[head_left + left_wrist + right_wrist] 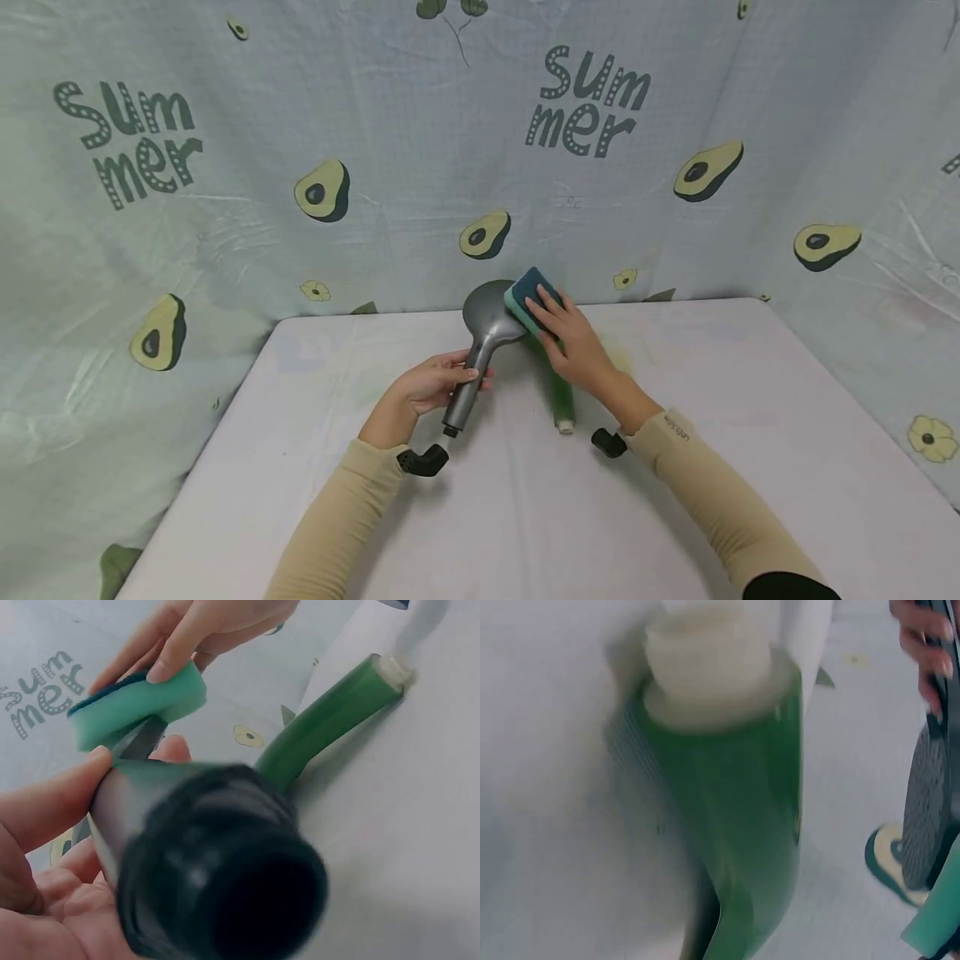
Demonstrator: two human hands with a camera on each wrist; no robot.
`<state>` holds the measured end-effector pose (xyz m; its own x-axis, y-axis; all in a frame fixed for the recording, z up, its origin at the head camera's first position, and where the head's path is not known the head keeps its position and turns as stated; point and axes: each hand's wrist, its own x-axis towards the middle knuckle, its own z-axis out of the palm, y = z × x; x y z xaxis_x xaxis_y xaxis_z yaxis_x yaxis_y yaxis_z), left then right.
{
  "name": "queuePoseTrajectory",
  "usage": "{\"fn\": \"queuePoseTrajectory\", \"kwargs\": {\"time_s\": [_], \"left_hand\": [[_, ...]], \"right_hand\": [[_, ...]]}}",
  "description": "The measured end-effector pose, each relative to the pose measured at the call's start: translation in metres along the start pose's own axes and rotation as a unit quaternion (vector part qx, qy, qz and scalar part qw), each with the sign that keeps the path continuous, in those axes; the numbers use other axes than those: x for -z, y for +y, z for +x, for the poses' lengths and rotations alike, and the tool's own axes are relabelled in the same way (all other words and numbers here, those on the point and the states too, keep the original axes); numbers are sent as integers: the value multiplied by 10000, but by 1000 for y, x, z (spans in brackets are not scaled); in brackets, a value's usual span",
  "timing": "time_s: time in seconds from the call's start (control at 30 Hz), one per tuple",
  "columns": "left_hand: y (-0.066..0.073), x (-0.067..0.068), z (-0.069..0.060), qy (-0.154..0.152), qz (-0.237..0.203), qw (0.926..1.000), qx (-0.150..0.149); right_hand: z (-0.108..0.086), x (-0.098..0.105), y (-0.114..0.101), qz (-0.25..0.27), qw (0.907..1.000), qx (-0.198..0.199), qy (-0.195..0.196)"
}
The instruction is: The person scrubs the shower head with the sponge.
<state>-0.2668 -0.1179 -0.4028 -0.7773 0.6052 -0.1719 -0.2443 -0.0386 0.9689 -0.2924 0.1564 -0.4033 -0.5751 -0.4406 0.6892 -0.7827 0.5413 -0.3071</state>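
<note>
Backdrop [405,133]: pale cloth printed with avocados [322,192], at 12 o'clock behind the table
Table [322,375]: whitish top, with both hands at its far middle
Shower [485,337]: grey, held up over the table, round head [483,307] towards 12 o'clock, stem [463,404] running down to 7 o'clock; dotted face [925,802] turned away from the person
Left hand [433,382]: fingers curled round the stem, thumb laid across it
Sponge [527,287]: dark blue over mint, at 3 o'clock of the round head, mint side seemingly against its edge
Right hand [573,343]: pinches the sponge, fingers somewhat spread over the blue side, thumb at the mint edge
Green handle [561,396]: lies on the table, 5 o'clock from the round head, pale end towards 6 o'clock; far end hidden, no finger seen gripping it
Rubbing: probably under way, as sponge and shower appear to meet; how much grey surface is done cannot be told, since no foam or dirt stands out
Left over: setting down sponge and shower, most likely; whether the green handle counts is unclear
</note>
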Motion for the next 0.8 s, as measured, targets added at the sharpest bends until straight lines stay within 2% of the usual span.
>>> {"fn": "queuePoseTrajectory", "kwargs": {"time_s": [0.1,0.2,0.27,0.33,0.43,0.57,0.67,0.73,0.8], "left_hand": [[1,-2,0,97,-154,9998,-2],[2,-3,1,202,-395,9990,1],[1,-4,0,257,-579,9980,8],[1,-4,0,252,-734,9970,11],[1,-4,0,217,-921,9955,39],[1,-3,0,186,-1125,9935,50],[2,-3,0,182,-1227,9923,35],[3,-3,0,159,-1308,9913,23],[4,-3,0,141,-1411,9899,10]], "right_hand": [[-2,-4,-6,-176,9973,713,64],[-3,-9,-12,-364,9888,1447,-24],[-3,-10,-12,-457,9829,1778,-127],[-3,-10,-11,-507,9795,1941,-195],[-3,-7,-5,-456,9826,1791,-166],[-2,-2,4,-234,9938,1074,156],[-3,-2,7,-106,9968,685,408],[-4,-4,6,-117,9964,703,452],[-4,-6,3,-154,9943,982,388]]}}
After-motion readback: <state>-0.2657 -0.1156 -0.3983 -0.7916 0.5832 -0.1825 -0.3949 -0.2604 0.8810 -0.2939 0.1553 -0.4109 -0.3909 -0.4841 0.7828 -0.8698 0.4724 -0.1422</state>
